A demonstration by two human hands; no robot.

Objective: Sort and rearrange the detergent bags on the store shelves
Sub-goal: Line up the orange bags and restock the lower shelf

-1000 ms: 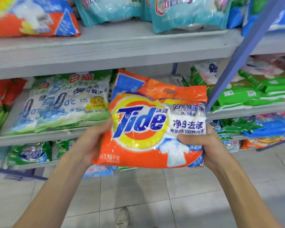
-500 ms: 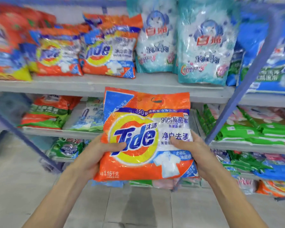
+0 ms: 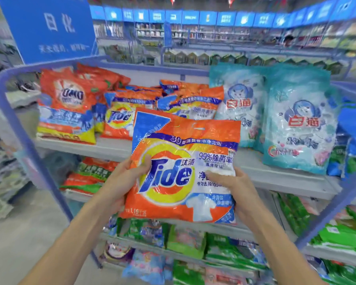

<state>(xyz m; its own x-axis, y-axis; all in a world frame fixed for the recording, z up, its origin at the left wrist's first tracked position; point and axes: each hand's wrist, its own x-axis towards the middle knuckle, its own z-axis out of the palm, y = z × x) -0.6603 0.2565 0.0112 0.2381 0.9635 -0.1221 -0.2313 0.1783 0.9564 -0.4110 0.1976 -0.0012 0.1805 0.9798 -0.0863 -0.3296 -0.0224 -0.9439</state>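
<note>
In front of the top shelf [image 3: 115,147], gripping the upright Tide bag [image 3: 183,167] with 2 hands: left hand [image 3: 121,182] pinching its left edge, right hand [image 3: 238,192] curled round its right. Just beyond, up-left: the matching Tide stack [image 3: 127,118], probably nearer the left hand.

I see bright, even store light, glare on the glossy orange plastic detergent bag [image 3: 183,167], and blurred, bowed edges.

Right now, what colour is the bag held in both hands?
Mostly orange bag, blue Tide lettering on yellow; head view.
</note>
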